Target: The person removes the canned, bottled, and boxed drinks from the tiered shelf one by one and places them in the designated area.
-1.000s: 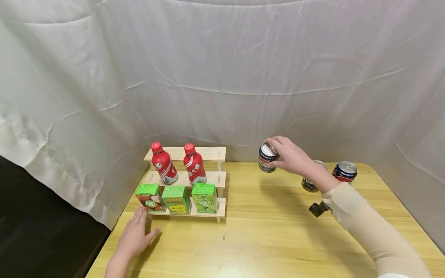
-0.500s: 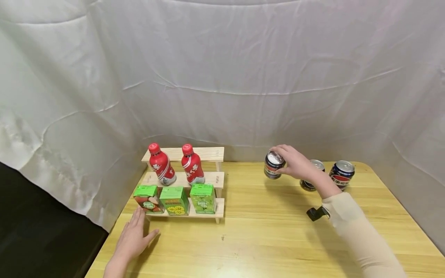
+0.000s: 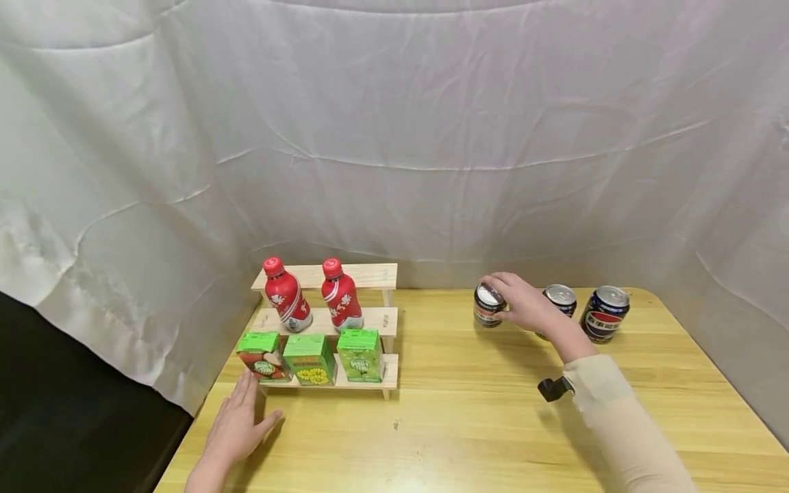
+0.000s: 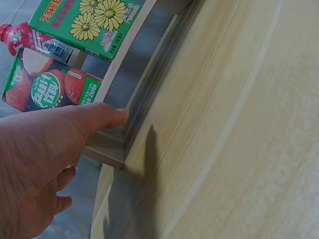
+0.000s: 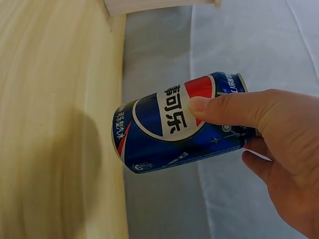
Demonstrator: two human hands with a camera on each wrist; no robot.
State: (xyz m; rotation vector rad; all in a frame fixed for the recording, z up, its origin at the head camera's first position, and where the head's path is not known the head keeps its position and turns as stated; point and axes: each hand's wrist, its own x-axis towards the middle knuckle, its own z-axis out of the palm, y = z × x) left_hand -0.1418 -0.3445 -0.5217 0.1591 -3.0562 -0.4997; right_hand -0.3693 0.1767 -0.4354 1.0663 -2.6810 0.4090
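Note:
My right hand (image 3: pixel 522 305) grips a dark blue cola can (image 3: pixel 487 305) from the side, with the thumb across its label, as the right wrist view shows on the can (image 5: pixel 177 130) and hand (image 5: pixel 271 144). The can is upright, low over the wooden table (image 3: pixel 468 411); whether it touches the table I cannot tell. My left hand (image 3: pixel 237 426) lies flat on the table in front of a three-step wooden shelf (image 3: pixel 370 318). In the left wrist view this hand (image 4: pixel 45 159) has its fingertips at the shelf's front corner (image 4: pixel 107 152).
Two more cans (image 3: pixel 560 299) (image 3: pixel 605 313) stand just right of my right hand. The shelf carries two red bottles (image 3: pixel 285 302) (image 3: pixel 341 301) on its middle step and three green cartons (image 3: pixel 264 355) (image 3: pixel 311 357) (image 3: pixel 360 354) on the lowest. White cloth (image 3: pixel 394 137) hangs behind and beside the table.
My right hand has brought the can down and a little to the right, towards the two standing cans. The left hand has stayed flat by the shelf.

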